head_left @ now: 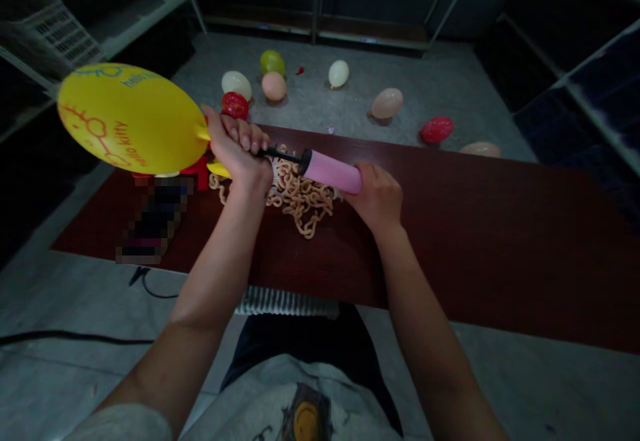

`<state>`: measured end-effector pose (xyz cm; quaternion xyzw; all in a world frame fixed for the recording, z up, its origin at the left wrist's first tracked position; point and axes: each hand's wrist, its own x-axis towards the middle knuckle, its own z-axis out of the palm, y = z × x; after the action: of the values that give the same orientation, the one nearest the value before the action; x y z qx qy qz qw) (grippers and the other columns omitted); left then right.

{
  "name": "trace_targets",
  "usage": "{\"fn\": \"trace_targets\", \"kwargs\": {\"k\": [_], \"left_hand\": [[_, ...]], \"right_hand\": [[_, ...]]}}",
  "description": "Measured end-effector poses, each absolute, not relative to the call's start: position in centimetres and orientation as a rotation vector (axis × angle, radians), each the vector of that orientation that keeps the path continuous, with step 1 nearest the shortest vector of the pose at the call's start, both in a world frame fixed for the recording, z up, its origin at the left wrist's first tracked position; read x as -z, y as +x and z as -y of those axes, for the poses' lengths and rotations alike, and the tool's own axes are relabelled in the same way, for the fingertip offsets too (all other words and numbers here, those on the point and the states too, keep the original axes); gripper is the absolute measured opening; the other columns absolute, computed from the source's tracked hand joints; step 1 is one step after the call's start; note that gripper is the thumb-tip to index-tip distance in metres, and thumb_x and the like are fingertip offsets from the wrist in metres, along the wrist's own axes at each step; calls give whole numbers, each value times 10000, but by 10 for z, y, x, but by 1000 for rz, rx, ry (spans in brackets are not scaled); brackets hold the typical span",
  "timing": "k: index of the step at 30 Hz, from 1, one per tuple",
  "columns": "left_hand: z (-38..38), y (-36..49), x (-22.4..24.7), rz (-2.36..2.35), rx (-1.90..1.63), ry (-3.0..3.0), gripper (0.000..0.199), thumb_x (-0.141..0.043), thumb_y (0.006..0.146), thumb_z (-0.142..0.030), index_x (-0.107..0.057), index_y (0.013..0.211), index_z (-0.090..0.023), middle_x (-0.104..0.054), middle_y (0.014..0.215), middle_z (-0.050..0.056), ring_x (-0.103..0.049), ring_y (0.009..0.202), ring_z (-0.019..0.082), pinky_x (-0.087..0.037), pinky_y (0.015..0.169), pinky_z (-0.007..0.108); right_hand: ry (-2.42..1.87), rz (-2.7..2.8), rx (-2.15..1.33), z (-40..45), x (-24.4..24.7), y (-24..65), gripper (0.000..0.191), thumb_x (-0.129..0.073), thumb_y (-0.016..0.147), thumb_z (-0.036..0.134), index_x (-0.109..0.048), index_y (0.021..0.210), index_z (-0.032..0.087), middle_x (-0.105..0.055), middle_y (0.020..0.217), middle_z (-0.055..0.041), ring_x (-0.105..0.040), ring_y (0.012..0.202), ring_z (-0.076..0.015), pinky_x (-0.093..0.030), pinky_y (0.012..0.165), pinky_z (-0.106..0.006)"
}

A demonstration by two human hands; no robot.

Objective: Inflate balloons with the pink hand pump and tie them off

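Observation:
A large yellow balloon (135, 117) with printed drawings and lettering points left, blown up, its neck at my left hand (237, 147). The fingers of that hand are closed around the neck and the end of a black rod. The rod runs into the pink barrel of a hand balloon pump (330, 171). My right hand (377, 197) is wrapped around the barrel's other end. The pump slants slightly down to the right above the table; the nozzle is hidden in my left hand. Beneath it lies a heap of beige curly links (305, 201).
The dark red-brown table (475, 241) stretches to the right. A blurred dark flat object (157, 221) and red pieces (200, 174) lie at left. Beyond, several balloons rest on the floor, including a green one (273, 63). Shelves (373, 31) stand behind; a cable (75, 337) crosses the floor.

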<state>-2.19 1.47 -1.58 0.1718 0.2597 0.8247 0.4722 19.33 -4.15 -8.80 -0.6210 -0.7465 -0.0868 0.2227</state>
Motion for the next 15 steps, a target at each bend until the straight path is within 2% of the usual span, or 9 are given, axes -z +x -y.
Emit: {"fn": "trace_targets", "kwargs": {"k": [3, 9, 15], "left_hand": [[-12, -7, 22, -626, -1949, 434, 577, -307, 1089, -426, -240, 562, -202, -165, 452, -50, -156, 363, 95, -151, 420, 285], [-17, -6, 34, -638, -1880, 430, 627, -434, 1005, -612, -277, 556, -204, -194, 428, -49, -191, 351, 97, -190, 388, 284], [-20, -16, 25, -694, -1955, 344, 632, -330, 1036, -614, -262, 564, -198, -196, 424, -43, -195, 351, 94, -170, 398, 285]], "right_hand": [[-1715, 2115, 210, 49, 82, 181, 391, -662, 839, 422, -622, 1127, 161, -706, 1005, -131, -637, 867, -259, -423, 698, -328], [-1719, 2128, 185, 50, 82, 176, 415, -633, 857, 444, -634, 1162, 162, -726, 1012, -130, -661, 851, -253, -403, 652, -318], [-1660, 2109, 145, 45, 85, 171, 391, -594, 884, 455, -638, 1153, 174, -725, 1036, -111, -654, 925, -243, -419, 679, -309]]}}
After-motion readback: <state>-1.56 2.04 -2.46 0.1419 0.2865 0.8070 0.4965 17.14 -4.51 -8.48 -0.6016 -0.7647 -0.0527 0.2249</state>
